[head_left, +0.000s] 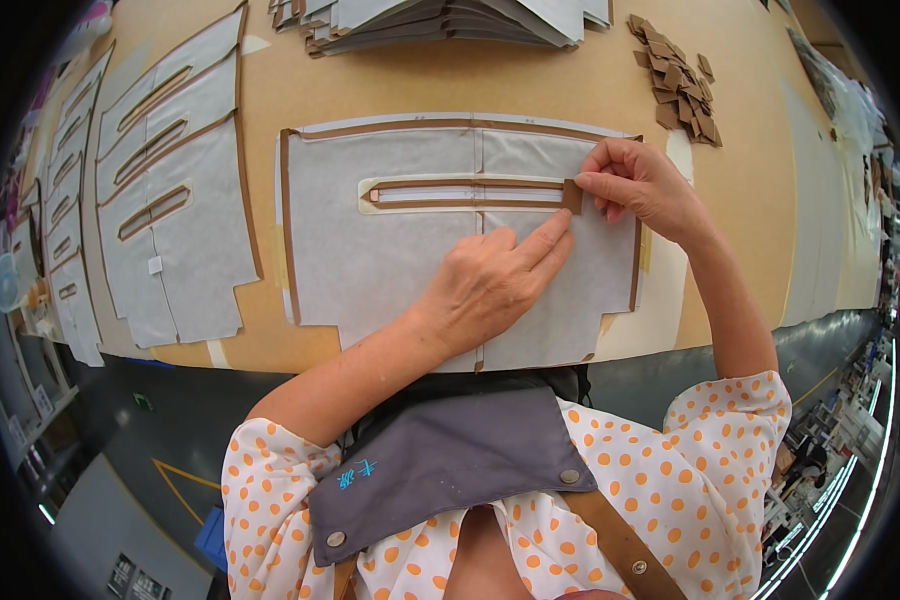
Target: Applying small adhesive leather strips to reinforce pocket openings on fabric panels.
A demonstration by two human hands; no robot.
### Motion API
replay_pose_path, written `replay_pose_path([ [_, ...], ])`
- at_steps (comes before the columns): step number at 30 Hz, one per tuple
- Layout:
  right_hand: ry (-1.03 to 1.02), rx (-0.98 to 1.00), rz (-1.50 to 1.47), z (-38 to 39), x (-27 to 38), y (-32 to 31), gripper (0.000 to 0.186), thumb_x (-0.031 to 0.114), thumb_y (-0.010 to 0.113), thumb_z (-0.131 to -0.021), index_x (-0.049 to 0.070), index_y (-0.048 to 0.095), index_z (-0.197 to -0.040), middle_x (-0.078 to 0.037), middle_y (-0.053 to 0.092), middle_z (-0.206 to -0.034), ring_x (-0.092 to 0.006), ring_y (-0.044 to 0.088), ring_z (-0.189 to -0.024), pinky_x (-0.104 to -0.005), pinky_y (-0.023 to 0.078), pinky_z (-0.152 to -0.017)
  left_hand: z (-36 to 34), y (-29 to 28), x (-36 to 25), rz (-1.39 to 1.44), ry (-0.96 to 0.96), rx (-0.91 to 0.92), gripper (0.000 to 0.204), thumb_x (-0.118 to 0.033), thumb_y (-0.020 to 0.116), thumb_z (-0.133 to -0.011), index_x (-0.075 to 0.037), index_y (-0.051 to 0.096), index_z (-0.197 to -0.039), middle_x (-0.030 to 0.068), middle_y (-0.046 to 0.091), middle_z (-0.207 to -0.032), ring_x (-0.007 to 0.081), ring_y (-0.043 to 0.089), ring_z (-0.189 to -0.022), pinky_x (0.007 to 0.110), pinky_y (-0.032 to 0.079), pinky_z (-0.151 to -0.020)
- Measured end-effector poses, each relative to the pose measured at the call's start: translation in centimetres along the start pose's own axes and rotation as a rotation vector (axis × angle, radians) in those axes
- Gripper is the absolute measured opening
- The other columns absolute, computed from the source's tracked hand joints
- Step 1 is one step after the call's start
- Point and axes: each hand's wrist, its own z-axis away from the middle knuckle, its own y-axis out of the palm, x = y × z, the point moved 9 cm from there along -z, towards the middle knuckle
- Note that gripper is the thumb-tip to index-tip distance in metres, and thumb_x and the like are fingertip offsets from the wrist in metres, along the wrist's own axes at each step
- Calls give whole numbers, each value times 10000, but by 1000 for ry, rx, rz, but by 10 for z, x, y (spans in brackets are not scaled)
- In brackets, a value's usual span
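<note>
A large grey-white panel (pixel 390 260) with brown edging lies flat on the table in front of me. A long narrow slot (pixel 470 194) with brown borders and a pale surround runs across its upper part. A small brown rectangular piece (pixel 572 196) sits at the slot's right end. My right hand (pixel 642 185) pinches the right edge of this piece between thumb and forefinger. My left hand (pixel 495 280) rests on the panel below the slot, index and middle fingers stretched out. Its index fingertip touches the piece's lower edge.
Several similar slotted panels (pixel 205 240) lie at the left. A stack of grey panels with brown edges (pixel 450 28) stands at the far side. A loose heap of small brown pieces (pixel 680 85) lies at the far right. The tan table's (pixel 320 345) near edge runs close to my body.
</note>
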Motion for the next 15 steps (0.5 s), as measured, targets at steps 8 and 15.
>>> replay_pose_path([
  [8, -7, -12, 17, 0, 1, 1, 188, 199, 678, -966, 18, 658, -918, 5, 624, -720, -59, 578, -649, -227, 513, -604, 0, 0, 0, 0, 1, -12, 390, -112, 612, -799, -101, 676, -1183, -3, 603, -1402, 118, 507, -635, 248, 489, -560],
  [15, -18, -29, 32, 0, 1, 0, 187, 200, 678, -966, 20, 653, -922, 6, 619, -711, -57, 570, -634, -220, 500, -589, 0, 1, 0, -10, 3, -8, 382, -114, 614, -800, -104, 673, -1178, 0, 602, -1405, 117, 504, -633, 247, 481, -546],
])
